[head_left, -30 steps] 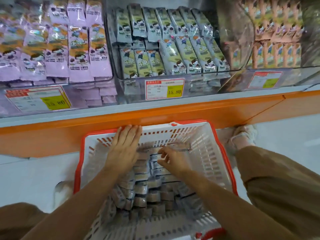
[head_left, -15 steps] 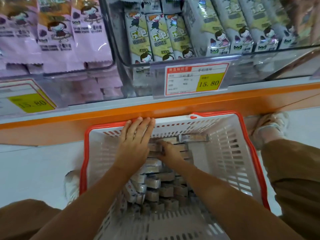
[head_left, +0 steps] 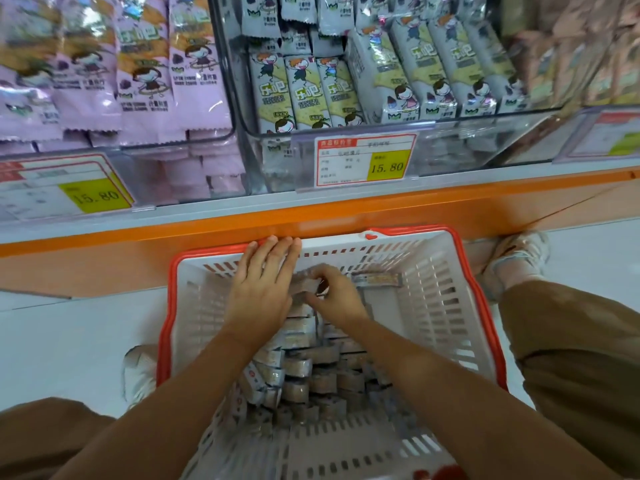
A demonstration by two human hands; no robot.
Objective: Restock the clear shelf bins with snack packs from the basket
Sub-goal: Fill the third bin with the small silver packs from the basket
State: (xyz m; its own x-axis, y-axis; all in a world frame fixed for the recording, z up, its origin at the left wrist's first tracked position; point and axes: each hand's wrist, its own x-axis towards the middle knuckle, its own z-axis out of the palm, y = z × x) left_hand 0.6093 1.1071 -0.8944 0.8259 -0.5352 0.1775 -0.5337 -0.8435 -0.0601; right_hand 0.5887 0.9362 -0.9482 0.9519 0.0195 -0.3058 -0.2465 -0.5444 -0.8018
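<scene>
— Snack packs [head_left: 304, 372]?

— Down in the basket [head_left: 450, 306], packed in tight rows along its bottom, from the near wall towards the far one.

— And the hands?

— Both inside the basket, at its far end. Left hand [head_left: 259, 292] flat, fingers straight and pressed together, laid over the rows, tips up at the basket's far rim. Right hand [head_left: 336, 299] just beside it, fingers curled, pinching a pack [head_left: 304, 284] at the top of the pile.

— Anything loose?

— One lone pack [head_left: 377, 280], lying flat along the basket's far wall.

— Under the basket?

— Pale, glossy floor [head_left: 69, 341]. A left shoe [head_left: 138, 368] by the basket's left side, a right shoe [head_left: 519, 258] by its far right corner, brown trouser legs [head_left: 571, 358] either side.

— Beyond it?

— Orange shelf edge [head_left: 173, 233] right at the basket's far rim; touching or just apart, cannot tell. Above that, clear bins in a row. Middle bin [head_left: 485, 147] straight beyond the basket, holding grey-green packs [head_left: 332, 91] upright in rows, with a price tag [head_left: 363, 161] reading 15.80 on its front. Left bin [head_left: 221, 98] beyond the basket's left corner, full of purple packs [head_left: 145, 81], also tagged 15.80. Right bin [head_left: 588, 112] beyond the right corner, with pinkish packs [head_left: 581, 46], too blurred to read.
</scene>
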